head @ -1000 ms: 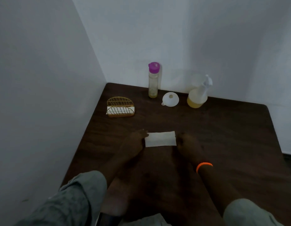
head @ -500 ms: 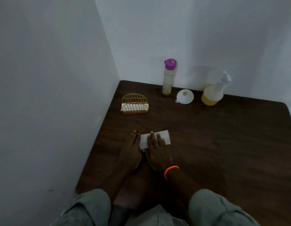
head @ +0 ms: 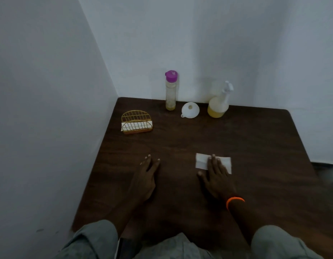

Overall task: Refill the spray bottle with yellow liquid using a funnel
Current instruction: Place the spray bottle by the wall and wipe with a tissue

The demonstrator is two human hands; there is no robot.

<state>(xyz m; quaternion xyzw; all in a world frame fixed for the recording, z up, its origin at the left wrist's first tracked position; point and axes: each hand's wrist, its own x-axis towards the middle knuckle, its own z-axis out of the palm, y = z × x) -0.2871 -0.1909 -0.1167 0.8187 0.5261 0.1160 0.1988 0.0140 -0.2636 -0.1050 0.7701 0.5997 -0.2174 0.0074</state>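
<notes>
A white spray bottle [head: 219, 104], about half full of yellow liquid, stands at the back of the dark wooden table [head: 255, 146]. Left of it a white funnel [head: 190, 110] lies mouth up. Further left stands a tall clear bottle [head: 171, 90] with a purple cap and a little yellow liquid at its bottom. My right hand [head: 217, 174] lies flat on a white paper napkin [head: 202, 161], fingers spread. My left hand [head: 146, 176] rests flat on the bare table, holding nothing.
A gold wire napkin holder [head: 136, 121] with white napkins stands at the back left. White walls close in the table on the left and behind. An orange band circles my right wrist. The table's right edge drops off to the floor.
My right hand has slid the napkin to the right across the table. My hands, side by side before, are now apart; the left one is off the napkin.
</notes>
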